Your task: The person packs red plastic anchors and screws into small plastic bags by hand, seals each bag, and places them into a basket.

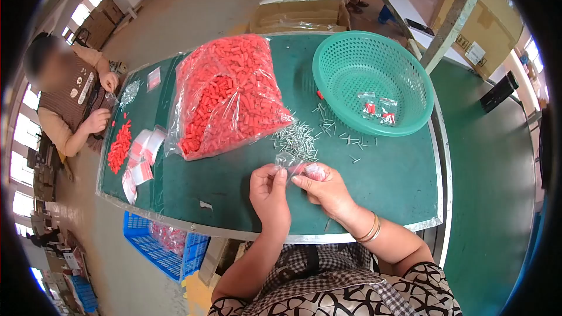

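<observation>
Near the front of the green table, my left hand pinches the edge of a small clear plastic bag. My right hand is closed on the same bag from the other side, thumb towards the left. Something red and white shows at its curled fingers; I cannot make out whether it belongs to the bag. Just beyond my hands lies a loose heap of silver screws, with more scattered to the right. Behind the heap rests a large clear bag of red plastic wall plugs.
A green perforated basket at the right holds small filled packets. Loose red plugs and flat printed bags lie on the left. A co-worker works at the left edge. A blue crate stands below the front edge.
</observation>
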Demonstrator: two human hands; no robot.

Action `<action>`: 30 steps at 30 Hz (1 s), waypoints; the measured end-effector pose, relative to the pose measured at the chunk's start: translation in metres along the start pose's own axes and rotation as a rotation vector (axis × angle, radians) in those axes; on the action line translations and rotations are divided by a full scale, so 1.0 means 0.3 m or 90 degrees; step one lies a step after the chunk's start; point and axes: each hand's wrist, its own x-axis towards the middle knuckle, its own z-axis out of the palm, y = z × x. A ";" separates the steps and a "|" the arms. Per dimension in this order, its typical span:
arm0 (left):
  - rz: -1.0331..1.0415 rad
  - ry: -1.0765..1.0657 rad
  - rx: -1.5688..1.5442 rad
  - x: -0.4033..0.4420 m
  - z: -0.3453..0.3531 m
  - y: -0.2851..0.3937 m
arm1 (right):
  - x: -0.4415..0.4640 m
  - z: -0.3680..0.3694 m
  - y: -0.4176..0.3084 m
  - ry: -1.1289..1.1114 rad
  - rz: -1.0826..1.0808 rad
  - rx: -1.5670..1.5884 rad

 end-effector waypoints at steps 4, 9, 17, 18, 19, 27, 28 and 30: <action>-0.045 -0.037 -0.066 -0.028 -0.021 -0.022 | 0.021 -0.024 0.018 0.063 0.007 0.014; -0.074 -0.095 0.004 -0.020 -0.034 0.025 | 0.042 -0.044 0.048 0.047 -0.164 -0.135; -0.184 -0.254 0.136 0.064 -0.091 0.055 | 0.021 -0.038 0.017 0.014 -0.141 -0.285; -0.180 -0.248 0.125 0.057 -0.094 0.050 | 0.017 -0.037 -0.001 0.007 -0.100 -0.292; -0.177 -0.242 0.114 0.047 -0.095 0.042 | 0.013 -0.038 -0.009 0.001 -0.060 -0.299; -0.158 -0.231 0.093 0.031 -0.095 0.028 | 0.015 -0.020 0.036 0.054 -0.184 -0.352; -0.160 -0.233 0.089 0.032 -0.092 0.034 | 0.016 -0.017 0.036 0.067 -0.192 -0.372; -0.160 -0.236 0.084 0.030 -0.087 0.039 | 0.019 -0.019 0.041 0.061 -0.176 -0.338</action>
